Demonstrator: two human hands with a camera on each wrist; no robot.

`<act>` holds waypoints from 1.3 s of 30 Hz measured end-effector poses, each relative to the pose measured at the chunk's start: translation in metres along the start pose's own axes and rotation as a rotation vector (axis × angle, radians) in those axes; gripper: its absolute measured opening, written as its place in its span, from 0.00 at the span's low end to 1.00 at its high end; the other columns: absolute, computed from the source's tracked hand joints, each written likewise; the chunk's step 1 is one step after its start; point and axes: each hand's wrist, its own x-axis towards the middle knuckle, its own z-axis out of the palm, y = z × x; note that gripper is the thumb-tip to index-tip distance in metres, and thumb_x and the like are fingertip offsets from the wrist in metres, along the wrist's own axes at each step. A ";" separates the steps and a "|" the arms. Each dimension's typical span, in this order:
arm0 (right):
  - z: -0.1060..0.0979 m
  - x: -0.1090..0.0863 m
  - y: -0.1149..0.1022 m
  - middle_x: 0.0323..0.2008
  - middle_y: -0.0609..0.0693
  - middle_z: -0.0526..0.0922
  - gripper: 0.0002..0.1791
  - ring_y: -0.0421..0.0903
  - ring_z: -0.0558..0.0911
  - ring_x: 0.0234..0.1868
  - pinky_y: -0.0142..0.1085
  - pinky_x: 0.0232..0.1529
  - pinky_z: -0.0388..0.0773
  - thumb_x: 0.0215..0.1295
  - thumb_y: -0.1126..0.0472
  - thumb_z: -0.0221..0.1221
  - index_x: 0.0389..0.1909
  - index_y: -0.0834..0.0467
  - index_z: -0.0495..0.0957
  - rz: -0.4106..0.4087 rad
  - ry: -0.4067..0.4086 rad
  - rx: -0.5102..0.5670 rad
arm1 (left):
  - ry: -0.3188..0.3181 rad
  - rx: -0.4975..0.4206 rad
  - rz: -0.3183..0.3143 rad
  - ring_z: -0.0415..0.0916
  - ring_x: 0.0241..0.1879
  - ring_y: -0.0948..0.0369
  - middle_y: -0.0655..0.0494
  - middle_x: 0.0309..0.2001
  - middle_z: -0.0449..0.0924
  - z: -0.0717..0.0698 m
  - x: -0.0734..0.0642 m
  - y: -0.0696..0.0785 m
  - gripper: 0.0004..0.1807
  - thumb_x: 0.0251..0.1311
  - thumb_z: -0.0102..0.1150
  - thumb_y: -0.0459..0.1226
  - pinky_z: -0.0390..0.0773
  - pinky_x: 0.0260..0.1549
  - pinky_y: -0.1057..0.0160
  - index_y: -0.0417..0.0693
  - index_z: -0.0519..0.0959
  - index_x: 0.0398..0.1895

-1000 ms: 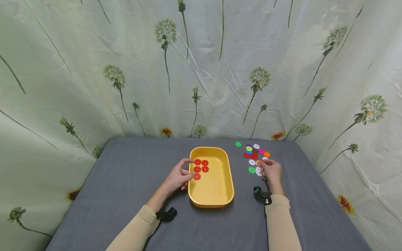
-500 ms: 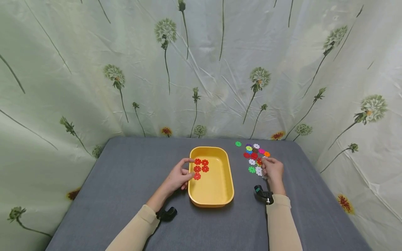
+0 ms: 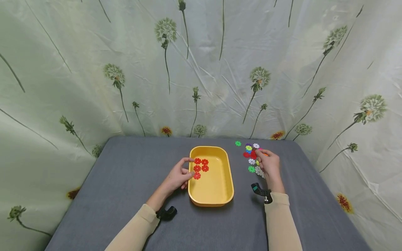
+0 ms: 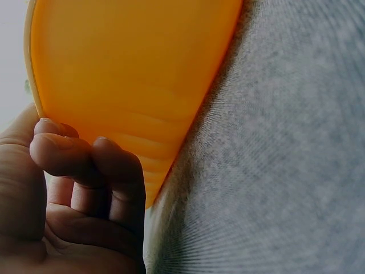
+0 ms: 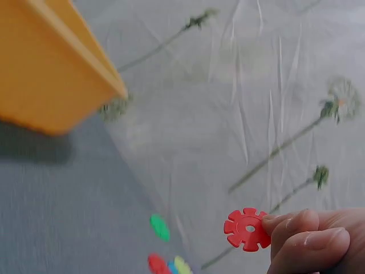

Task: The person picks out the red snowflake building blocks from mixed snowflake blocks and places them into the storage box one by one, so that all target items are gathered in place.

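Observation:
My left hand (image 3: 177, 176) holds the left side of the yellow plastic tray (image 3: 220, 188), index finger and thumb over its rim. In the left wrist view, the other fingers (image 4: 120, 171) curl against the tray's outer wall (image 4: 137, 74). Inside the tray, several red flower-shaped plastic discs (image 3: 205, 168) lie in short rows near that hand. My right hand (image 3: 270, 164) pinches a notched red disc (image 5: 245, 231) by its edge, raised in front of the curtain in the right wrist view. Below and behind this hand is the loose spread of coloured discs, partly hidden by it.
Loose discs lie right of the tray: green (image 3: 251, 169), white (image 3: 252, 161), yellow (image 3: 248, 148) and other colours. One green disc (image 3: 238, 143) sits apart at the back. A grey cloth-covered table (image 3: 141, 167) meets a flower-patterned curtain (image 3: 220, 87).
My right hand has drawn back slightly, then moved up and left over the loose discs with a red disc between its fingertips. The left hand and tray have stayed in place.

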 end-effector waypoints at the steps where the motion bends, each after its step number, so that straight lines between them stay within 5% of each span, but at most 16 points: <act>1: 0.003 -0.003 -0.003 0.18 0.40 0.74 0.17 0.32 0.65 0.12 0.25 0.13 0.61 0.75 0.56 0.65 0.55 0.64 0.79 -0.013 -0.012 0.010 | -0.002 -0.001 0.002 0.67 0.11 0.63 0.61 0.16 0.74 0.000 0.000 0.000 0.32 0.70 0.63 0.32 0.71 0.13 0.67 0.45 0.63 0.75; 20: 0.075 -0.058 -0.036 0.15 0.45 0.73 0.19 0.37 0.63 0.10 0.26 0.14 0.62 0.74 0.56 0.66 0.53 0.69 0.82 -0.182 -0.300 -0.045 | -0.003 -0.003 0.016 0.67 0.11 0.64 0.62 0.16 0.74 -0.001 -0.002 -0.001 0.33 0.70 0.62 0.33 0.72 0.13 0.67 0.44 0.62 0.75; 39: 0.147 -0.075 -0.002 0.13 0.45 0.71 0.11 0.39 0.63 0.11 0.30 0.15 0.60 0.73 0.59 0.66 0.46 0.63 0.87 -0.091 -0.522 -0.217 | -0.026 -0.014 0.015 0.67 0.11 0.63 0.60 0.16 0.74 -0.001 -0.001 0.000 0.32 0.71 0.61 0.32 0.72 0.14 0.66 0.44 0.62 0.75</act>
